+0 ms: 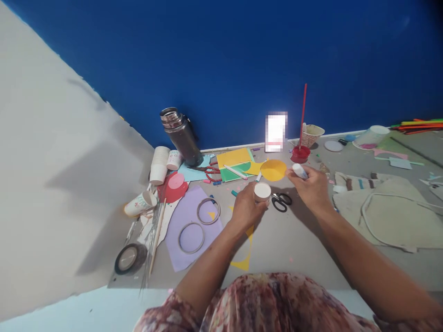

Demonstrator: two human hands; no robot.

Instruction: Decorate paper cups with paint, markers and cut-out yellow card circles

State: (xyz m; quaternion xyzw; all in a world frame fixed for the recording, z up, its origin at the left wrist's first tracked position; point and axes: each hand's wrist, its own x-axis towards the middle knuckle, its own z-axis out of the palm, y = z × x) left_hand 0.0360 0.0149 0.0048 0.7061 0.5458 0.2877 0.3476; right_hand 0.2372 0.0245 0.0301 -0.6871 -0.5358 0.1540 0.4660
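My left hand (246, 210) is closed around a small paper cup (262, 191), whose round white end faces up toward me. To its right, my right hand (312, 188) grips a short white glue stick (299, 171), held apart from the cup. Black-handled scissors (281, 201) lie on the table between my hands, their blades partly hidden by the cup. Just beyond is a yellow paper circle (273, 170).
At the back left stands a dark thermos flask (182, 138) beside stacked paper cups (159, 165). Two tape rings (191, 238) lie on purple paper (175, 226). A red stick rises from a red base (300, 154); a cloth bag (391, 212) lies right.
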